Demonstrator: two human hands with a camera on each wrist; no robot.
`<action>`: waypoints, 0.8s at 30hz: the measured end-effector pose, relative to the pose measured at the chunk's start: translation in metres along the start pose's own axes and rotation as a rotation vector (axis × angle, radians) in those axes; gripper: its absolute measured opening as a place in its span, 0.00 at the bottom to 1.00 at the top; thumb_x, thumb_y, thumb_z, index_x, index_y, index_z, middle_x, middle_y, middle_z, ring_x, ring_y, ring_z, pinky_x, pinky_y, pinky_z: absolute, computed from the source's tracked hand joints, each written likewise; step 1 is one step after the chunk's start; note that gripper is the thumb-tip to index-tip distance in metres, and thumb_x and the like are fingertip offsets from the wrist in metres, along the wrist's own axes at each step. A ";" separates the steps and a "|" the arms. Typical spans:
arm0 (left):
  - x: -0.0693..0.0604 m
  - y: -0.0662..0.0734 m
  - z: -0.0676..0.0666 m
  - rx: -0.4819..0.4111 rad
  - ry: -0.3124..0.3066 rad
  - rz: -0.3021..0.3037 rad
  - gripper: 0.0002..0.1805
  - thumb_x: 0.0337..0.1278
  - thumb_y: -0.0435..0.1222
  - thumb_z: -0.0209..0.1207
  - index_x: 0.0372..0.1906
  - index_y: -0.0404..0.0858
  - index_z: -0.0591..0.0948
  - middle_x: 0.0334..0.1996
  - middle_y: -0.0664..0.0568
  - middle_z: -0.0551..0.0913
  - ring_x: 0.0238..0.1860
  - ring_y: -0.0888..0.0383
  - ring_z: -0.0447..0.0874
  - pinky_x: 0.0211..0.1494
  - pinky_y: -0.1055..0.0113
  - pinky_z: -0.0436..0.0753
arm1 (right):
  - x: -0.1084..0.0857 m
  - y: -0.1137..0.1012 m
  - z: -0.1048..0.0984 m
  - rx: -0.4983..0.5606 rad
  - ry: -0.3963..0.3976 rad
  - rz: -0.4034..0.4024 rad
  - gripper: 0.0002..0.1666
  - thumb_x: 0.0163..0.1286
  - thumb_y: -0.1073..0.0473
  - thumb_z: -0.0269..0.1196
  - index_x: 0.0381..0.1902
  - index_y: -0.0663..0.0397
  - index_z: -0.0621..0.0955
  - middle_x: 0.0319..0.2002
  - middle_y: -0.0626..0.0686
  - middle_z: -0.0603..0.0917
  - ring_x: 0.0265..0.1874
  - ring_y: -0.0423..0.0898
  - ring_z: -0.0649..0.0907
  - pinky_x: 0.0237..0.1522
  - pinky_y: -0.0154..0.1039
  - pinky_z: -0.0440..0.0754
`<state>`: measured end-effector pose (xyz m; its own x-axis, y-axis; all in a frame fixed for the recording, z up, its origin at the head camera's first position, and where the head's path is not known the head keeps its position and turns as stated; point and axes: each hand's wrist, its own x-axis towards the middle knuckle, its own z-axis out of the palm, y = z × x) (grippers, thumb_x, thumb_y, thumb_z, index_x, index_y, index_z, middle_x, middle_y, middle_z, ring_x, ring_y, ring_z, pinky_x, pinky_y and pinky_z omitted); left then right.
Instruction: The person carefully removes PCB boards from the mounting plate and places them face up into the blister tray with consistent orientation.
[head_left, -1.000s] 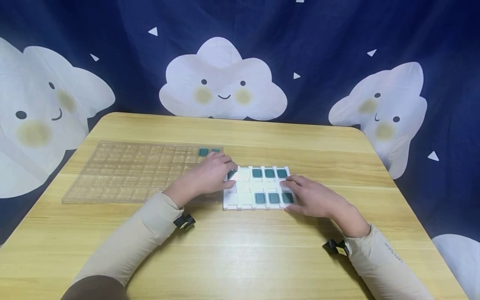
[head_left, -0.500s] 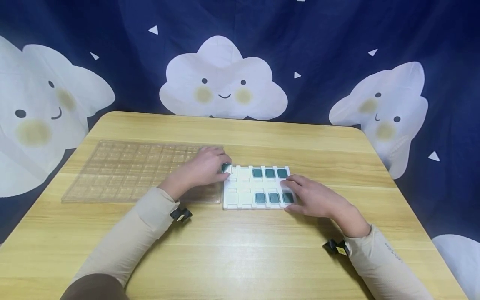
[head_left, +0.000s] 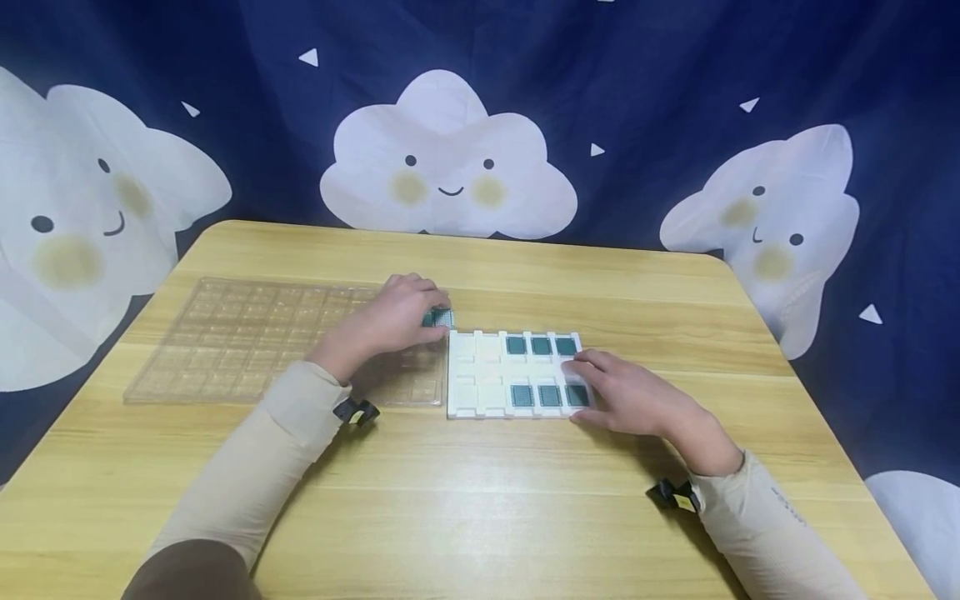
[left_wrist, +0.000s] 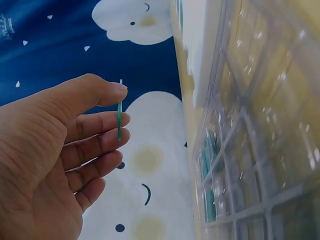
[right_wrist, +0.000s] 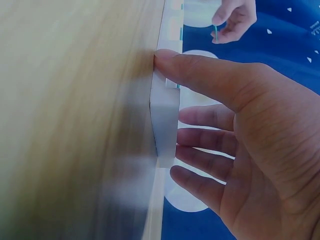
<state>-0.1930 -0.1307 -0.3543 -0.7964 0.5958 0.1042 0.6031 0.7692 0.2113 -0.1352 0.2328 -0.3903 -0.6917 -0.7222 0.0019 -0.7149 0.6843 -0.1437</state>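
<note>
My left hand (head_left: 397, 315) hovers over the right end of a clear plastic tray (head_left: 247, 400). Between thumb and fingertips it pinches a thin square green chip (left_wrist: 120, 122), which stands on edge and has a grid of dots on one face. Beside it lies a white slotted tray (head_left: 491, 367) with several green chips (head_left: 541, 346) in its right-hand slots; the left slots are bare. My right hand (head_left: 630, 393) holds the right end of this white tray, thumb at the front edge, fingers on the end and top, partly covering a chip.
More green chips (left_wrist: 209, 185) sit in pockets of the clear tray, below the left hand. Both trays rest on a wooden table (head_left: 480, 500). A dark blue curtain (head_left: 630, 67) with cloud prints hangs behind its far edge.
My left hand has drawn left and back from the far-left slot of the white tray, carrying the chip over to the clear tray. The right hand and white tray stay put.
</note>
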 end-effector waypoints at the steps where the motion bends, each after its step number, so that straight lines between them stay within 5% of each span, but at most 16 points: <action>1: 0.000 -0.002 -0.001 -0.007 -0.005 -0.005 0.22 0.58 0.45 0.65 0.52 0.36 0.83 0.48 0.44 0.83 0.51 0.46 0.76 0.56 0.49 0.70 | 0.000 0.000 0.000 0.000 0.000 0.001 0.43 0.59 0.41 0.70 0.64 0.61 0.73 0.59 0.61 0.75 0.56 0.57 0.77 0.59 0.52 0.75; 24: -0.002 -0.035 -0.009 -0.068 -0.065 -0.078 0.23 0.56 0.44 0.67 0.53 0.34 0.83 0.50 0.44 0.82 0.52 0.44 0.75 0.61 0.47 0.68 | 0.000 0.000 0.001 0.009 0.005 -0.012 0.42 0.59 0.42 0.70 0.64 0.62 0.73 0.59 0.60 0.75 0.57 0.57 0.76 0.60 0.52 0.74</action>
<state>-0.2131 -0.1610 -0.3536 -0.8349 0.5500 0.0220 0.5330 0.7978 0.2817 -0.1354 0.2329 -0.3910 -0.6838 -0.7296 0.0087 -0.7221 0.6749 -0.1521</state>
